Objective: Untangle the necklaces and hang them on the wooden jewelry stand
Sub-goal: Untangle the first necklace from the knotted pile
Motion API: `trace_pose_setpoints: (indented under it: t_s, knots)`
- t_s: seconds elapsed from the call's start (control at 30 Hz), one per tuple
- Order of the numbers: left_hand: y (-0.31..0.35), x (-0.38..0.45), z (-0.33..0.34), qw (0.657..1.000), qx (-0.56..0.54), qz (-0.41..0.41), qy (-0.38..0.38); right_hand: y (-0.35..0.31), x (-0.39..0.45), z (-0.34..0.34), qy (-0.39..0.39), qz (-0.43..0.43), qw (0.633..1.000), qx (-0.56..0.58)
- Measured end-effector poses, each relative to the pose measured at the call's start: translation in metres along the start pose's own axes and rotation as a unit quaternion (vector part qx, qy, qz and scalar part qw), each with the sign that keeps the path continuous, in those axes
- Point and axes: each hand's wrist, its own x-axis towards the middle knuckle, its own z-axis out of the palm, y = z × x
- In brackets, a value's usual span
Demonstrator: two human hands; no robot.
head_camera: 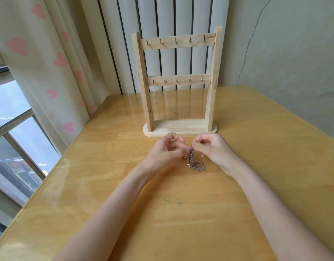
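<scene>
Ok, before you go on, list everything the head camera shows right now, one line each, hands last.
tangled necklaces: one clump, count unclear, pinkish-brown chain, on the table between the hands, top end lifted.
wooden jewelry stand: one, pale wood, upright behind the hands; two rails.
hooks: ten, brass, five per rail, all bare.
table: one, yellow wood.
curtain: one, cream with pink hearts, left.
window: one, far left.
radiator: one, white, behind the stand.
wall: beige, cracked, right.
left hand: pinches the clump's top.
right hand: pinches the clump's top.
</scene>
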Motion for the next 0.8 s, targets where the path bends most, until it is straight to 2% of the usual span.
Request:
trace_pose_setpoints:
  t_s: [0.17,0.33,0.47,0.6,0.67,0.8]
  knots:
    - [0.000,-0.001,0.002,0.999,0.032,-0.007,-0.019,0.000,-0.001,0.000,-0.028,0.001,0.999,0.034]
    - [0.002,0.000,-0.001,0.997,0.080,-0.010,0.003,0.000,0.000,-0.001,-0.022,0.026,0.999,0.038]
    - [0.000,0.001,0.002,0.992,0.126,-0.016,0.002,-0.001,-0.001,0.003,-0.097,0.074,0.993,-0.003]
    - [-0.002,0.000,-0.002,0.993,0.116,-0.014,0.007,-0.001,-0.003,0.002,-0.156,0.081,0.984,0.016]
    - [-0.002,-0.002,-0.005,0.994,0.103,-0.019,0.014,0.000,-0.003,-0.001,-0.134,0.062,0.989,0.021]
    - [-0.004,-0.003,-0.008,0.998,0.050,-0.049,0.006,0.002,0.002,-0.006,-0.010,0.017,1.000,0.025]
